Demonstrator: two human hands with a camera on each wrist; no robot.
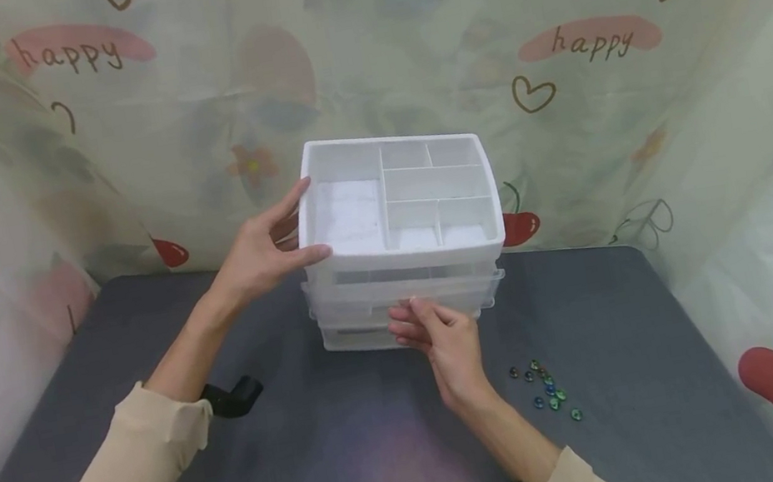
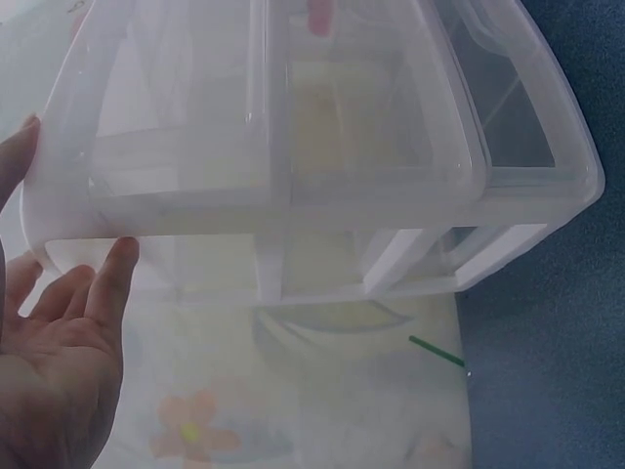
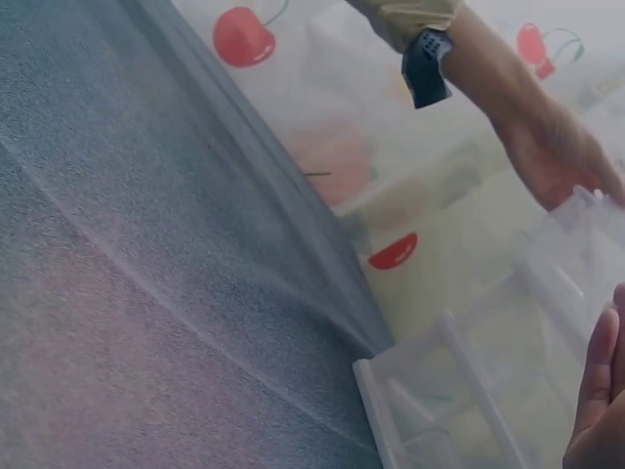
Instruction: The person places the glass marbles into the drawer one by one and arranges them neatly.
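A white plastic drawer organizer (image 1: 403, 251) stands on the table, its top divided into several compartments. My left hand (image 1: 262, 248) holds its left side, thumb over the front corner and fingers along the rim. In the left wrist view, that hand's fingers (image 2: 115, 278) touch the clear side frame. A translucent drawer (image 1: 351, 301) sticks out a little at the front. My right hand (image 1: 448, 341) pinches the middle of the drawer's front edge between thumb and fingers. The right wrist view catches just part of the right hand (image 3: 601, 401) beside the clear plastic.
Several small shiny beads (image 1: 550, 389), green, blue and brownish, lie on the dark grey table (image 1: 299, 457) right of my right hand. A curtain (image 1: 386, 47) printed with cherries and hearts hangs behind the table and on both sides.
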